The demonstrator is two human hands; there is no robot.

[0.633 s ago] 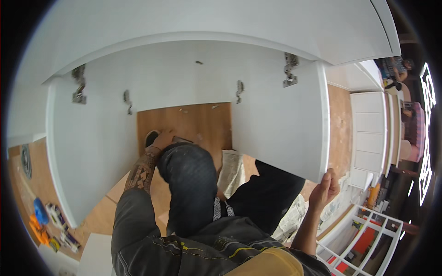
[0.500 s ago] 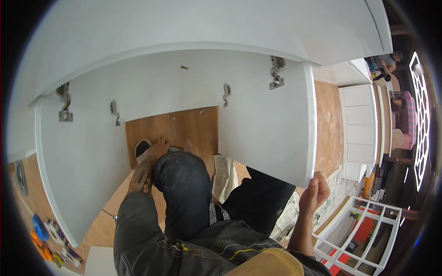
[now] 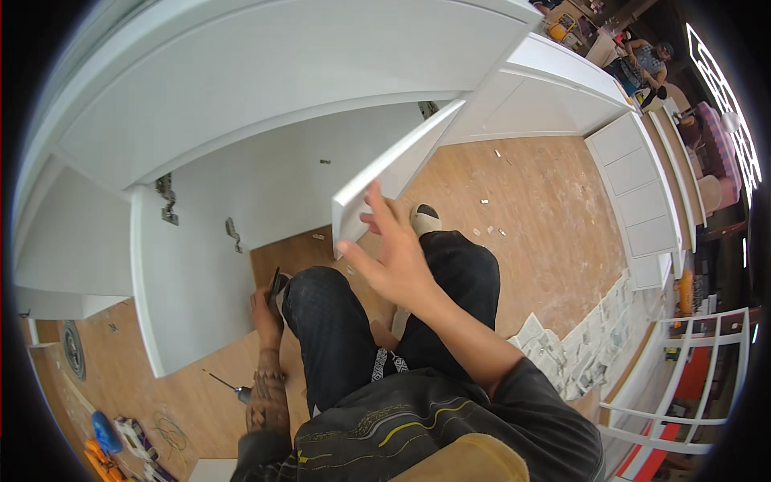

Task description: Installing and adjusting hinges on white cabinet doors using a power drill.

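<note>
Cabinet door [image 3: 397, 173] touched by right hand [image 3: 393, 257].

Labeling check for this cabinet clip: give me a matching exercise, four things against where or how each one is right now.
Things:
1. right hand
2. left hand
3. cabinet door
4. drill

States:
A. lying on the wooden floor beside the left forearm
B. swung partly open, edge toward the camera
C. low by the left knee, at a dark object on the cabinet floor
D. raised, fingers spread, at the door's lower corner

Pairs: 1-D, 2-C, 3-B, 4-A
</note>
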